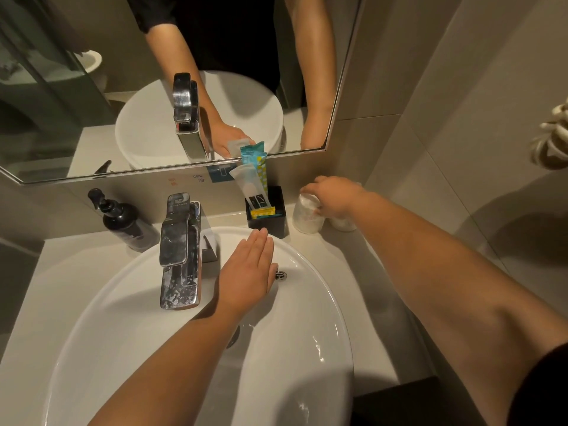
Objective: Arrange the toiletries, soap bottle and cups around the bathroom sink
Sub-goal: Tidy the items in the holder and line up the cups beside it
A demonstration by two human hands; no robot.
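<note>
your left hand hovers flat over the white sink, fingers straight and together, holding nothing, the fingertips reaching toward the far rim just in front of the black holder. your right hand reaches across the counter to the back right corner and rests on top of a wrapped cup, its fingers curled down over the cup's upper edge; how firmly they grip you cannot tell from here. a second cup stands just behind it, mostly hidden under your wrist. the black holder sits between the cups and the chrome tap, touching the sink's far rim, and it carries the toiletry packets: a white one leaning left, a teal and yellow one upright behind it, and low yellow sachets in front. the black soap bottle with its pump stands on the counter to the left of the tap, near the wall below the mirror.
</note>
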